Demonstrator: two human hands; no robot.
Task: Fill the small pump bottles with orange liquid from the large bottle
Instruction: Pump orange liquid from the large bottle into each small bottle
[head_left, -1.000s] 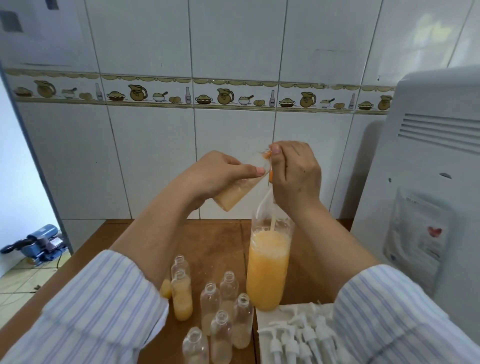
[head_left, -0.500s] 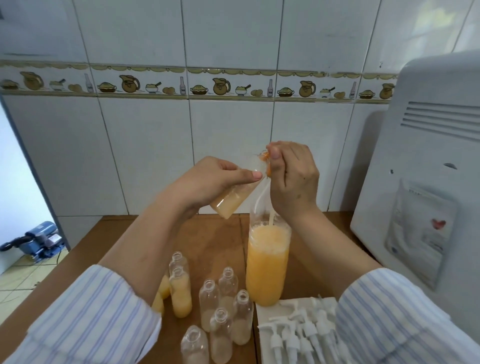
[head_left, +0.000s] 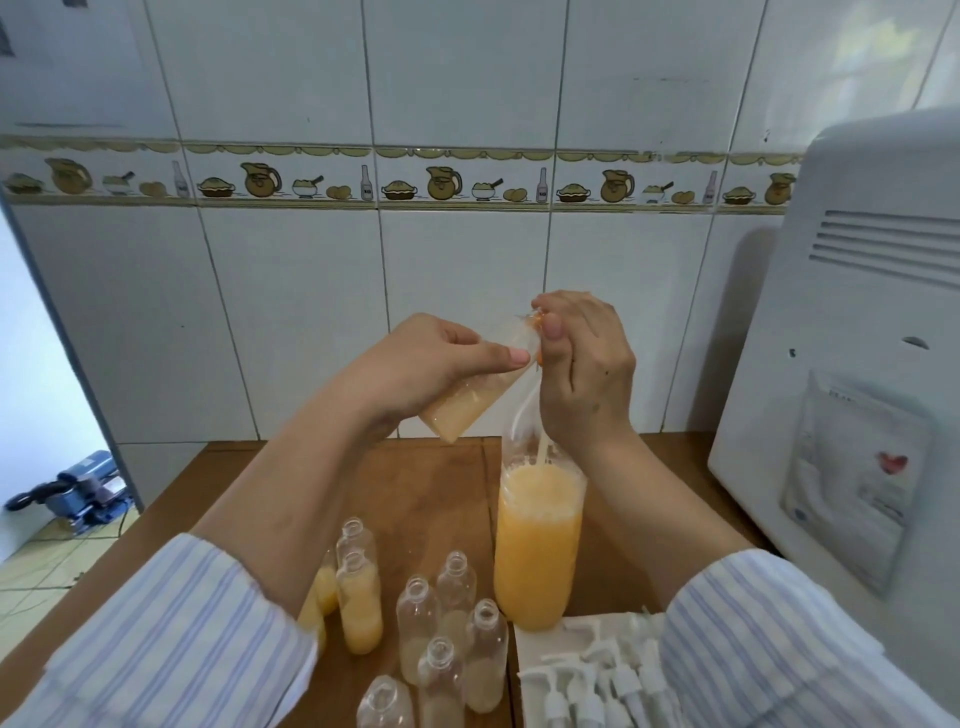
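Left hand (head_left: 415, 369) grips a tilted small bottle (head_left: 470, 400), right hand (head_left: 582, 364) pinches an orange-tipped tube (head_left: 524, 410) at its mouth, above the large bottle (head_left: 537, 540). If the pinch slips, liquid probably drips onto the wooden table (head_left: 431, 499).

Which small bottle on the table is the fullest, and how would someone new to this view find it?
Start at the large bottle of orange liquid standing mid-table, then look left past the cluster of nearly empty clear bottles. The fullest bottle stands uncapped close to the left sleeve. Unlike those neighbours, with only a pale layer at the bottom, it is orange nearly to its shoulder.
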